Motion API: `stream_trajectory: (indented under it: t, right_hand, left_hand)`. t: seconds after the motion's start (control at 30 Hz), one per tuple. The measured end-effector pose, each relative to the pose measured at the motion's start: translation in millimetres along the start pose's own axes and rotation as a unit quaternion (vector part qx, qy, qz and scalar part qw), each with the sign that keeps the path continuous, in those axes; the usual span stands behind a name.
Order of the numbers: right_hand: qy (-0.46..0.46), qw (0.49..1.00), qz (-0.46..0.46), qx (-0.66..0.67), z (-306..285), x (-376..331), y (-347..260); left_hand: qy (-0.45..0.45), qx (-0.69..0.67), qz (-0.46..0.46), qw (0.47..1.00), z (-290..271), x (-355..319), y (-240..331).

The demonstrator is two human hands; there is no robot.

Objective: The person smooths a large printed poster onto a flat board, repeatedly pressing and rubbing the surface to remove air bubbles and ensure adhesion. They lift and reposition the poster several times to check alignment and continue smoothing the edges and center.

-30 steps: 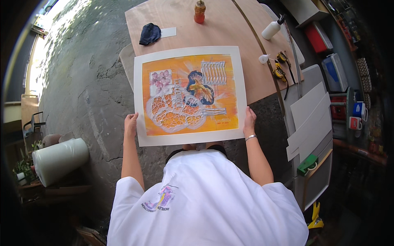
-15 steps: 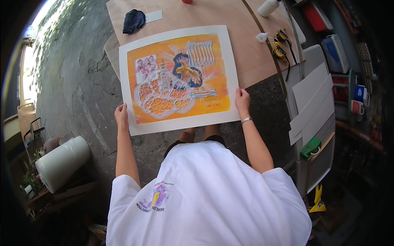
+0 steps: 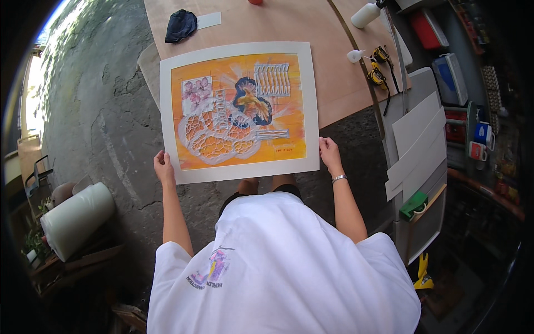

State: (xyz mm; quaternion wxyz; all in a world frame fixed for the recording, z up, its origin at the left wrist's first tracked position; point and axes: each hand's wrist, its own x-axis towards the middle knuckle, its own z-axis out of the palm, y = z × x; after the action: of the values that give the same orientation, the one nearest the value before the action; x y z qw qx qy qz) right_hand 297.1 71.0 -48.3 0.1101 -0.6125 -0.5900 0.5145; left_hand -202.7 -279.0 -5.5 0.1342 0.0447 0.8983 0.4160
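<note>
Matted orange artwork [image 3: 222, 111], in the head view, is held in front of the person, its far part overlapping the wooden table [image 3: 261, 28] in sight; whether it touches the tabletop cannot be told. The left hand [image 3: 164, 168] grasps the left edge close to the near corner, while the right hand [image 3: 331, 155] seems to pinch the right edge, some of its fingers hidden. Compared with half a second ago, the right hand sits closer to the near right corner, and that side has come slightly nearer the body, so the near edge slants less. I judge this a small adjustment of hold, with the piece still supported by both hands. Far left on the table lies a navy cloth [image 3: 181, 26]; far right are a white bottle [image 3: 365, 16] and tape measures [image 3: 376, 77].
</note>
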Motion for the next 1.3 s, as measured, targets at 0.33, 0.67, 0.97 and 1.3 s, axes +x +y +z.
stream_trajectory:
  t: [0.33, 0.67, 0.97, 1.3]
  right_hand:
    - [0.017, 1.0, 0.023, 0.001, 29, -19, -17]
    - [0.065, 0.997, -0.002, 0.051, 40, -15, -5]
    - [0.116, 0.99, 0.001, 0.078, 45, -6, -4]
    - [0.154, 0.988, -0.008, 0.031, 45, -4, -21]
  left_hand:
    - [0.009, 0.032, 0.049, 0.998, -3, 5, 6]
    - [0.022, 0.163, 0.197, 0.966, 1, -42, 41]
    - [0.047, 0.155, 0.171, 0.972, -11, -57, 27]
    - [-0.074, 0.008, 0.045, 0.996, -7, -6, 20]
